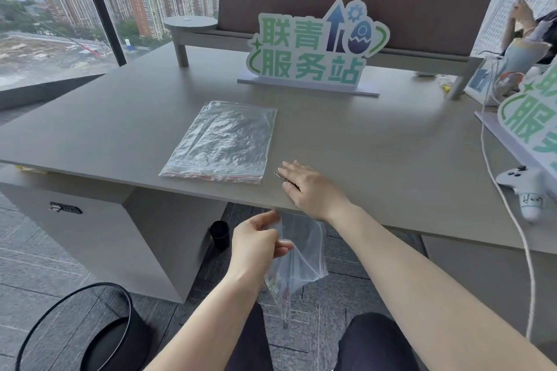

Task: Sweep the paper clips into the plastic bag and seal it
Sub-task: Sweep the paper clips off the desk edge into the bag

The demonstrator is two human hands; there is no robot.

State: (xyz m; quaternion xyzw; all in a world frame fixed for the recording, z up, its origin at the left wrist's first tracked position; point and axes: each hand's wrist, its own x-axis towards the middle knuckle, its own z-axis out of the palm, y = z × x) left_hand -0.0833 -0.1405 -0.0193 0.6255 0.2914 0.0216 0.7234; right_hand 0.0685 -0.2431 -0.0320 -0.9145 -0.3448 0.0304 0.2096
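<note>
Grey laminate worktop [376,141], front edge in view. Right hand [310,187]: flat on the worktop near that edge, fingers spread and straight, a silver wire paper clip [280,175] at its fingertips. Left hand [256,242]: below the edge, grip pinching the mouth of a clear plastic zip bag [301,262] that hangs down (small items, possibly clips, at its bottom). A second clear zip bag with red seal strip [223,143] lies flat on the worktop, just left of the right hand.
</note>
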